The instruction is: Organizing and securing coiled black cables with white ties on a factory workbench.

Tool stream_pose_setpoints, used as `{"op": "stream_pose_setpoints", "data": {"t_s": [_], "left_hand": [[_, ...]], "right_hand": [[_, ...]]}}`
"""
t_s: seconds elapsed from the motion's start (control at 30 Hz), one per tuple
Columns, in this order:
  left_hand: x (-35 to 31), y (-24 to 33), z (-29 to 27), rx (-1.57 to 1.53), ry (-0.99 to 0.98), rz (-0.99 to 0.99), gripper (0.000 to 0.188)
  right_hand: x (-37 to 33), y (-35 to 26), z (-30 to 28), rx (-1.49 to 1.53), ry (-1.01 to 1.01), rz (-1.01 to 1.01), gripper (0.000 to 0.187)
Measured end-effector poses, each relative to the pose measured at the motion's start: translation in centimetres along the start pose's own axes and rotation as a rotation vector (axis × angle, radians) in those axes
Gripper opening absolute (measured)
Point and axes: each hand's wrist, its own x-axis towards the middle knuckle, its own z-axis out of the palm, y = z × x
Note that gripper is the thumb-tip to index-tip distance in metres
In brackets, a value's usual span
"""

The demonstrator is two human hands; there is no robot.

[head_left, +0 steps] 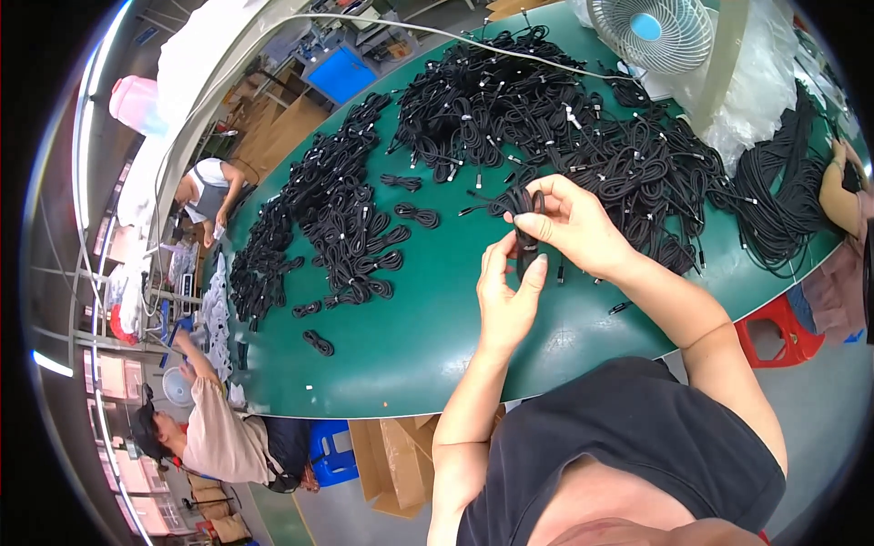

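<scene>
Between my two hands, above the green table [419, 318], is a black cable [525, 244] gathered into a coiled bundle. My left hand [507, 296] pinches its lower part between thumb and fingers. Higher up, my right hand [569, 226] grips the same bundle, thumb and fingertips pressed on it. A loose cable end with its connector sticks out to the left of the bundle. Behind my hands lies a large heap of black cables [510, 100] with pale connector tips. Several neatly tied cable bundles [355, 246] are massed on the left.
A white fan [651, 32] and clear plastic bags [751, 109] are at the far right. Long looped cables [774, 191] lie before another person's arm [839, 196]. Two people work at left. A red stool [783, 332], blue stool [332, 452] and cardboard box [391, 464] stand below the table.
</scene>
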Motion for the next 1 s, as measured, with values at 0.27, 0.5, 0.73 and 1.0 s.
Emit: {"op": "stream_pose_setpoints", "data": {"t_s": [0.27,0.5,0.73,1.0], "left_hand": [[0.3,1.7,-2.5,0.268,0.032,0.073,0.032],[0.7,3.2,-4.7,0.135,-0.182,0.048,0.037],[-0.4,3.0,-2.7,-0.469,-0.015,-0.045,0.045],[-2.1,1.0,0.4,-1.191,-0.094,-0.353,0.04]], "right_hand": [[-1.2,-2.6,-1.2,-0.957,0.326,-0.751,0.043],[-2.5,-4.0,-3.3,-1.199,-0.27,-0.721,0.027],[-3.3,-4.6,-3.1,-1.172,-0.239,-0.862,0.023],[-4.5,-1.6,-3.0,-1.152,-0.054,-1.059,0.017]]}}
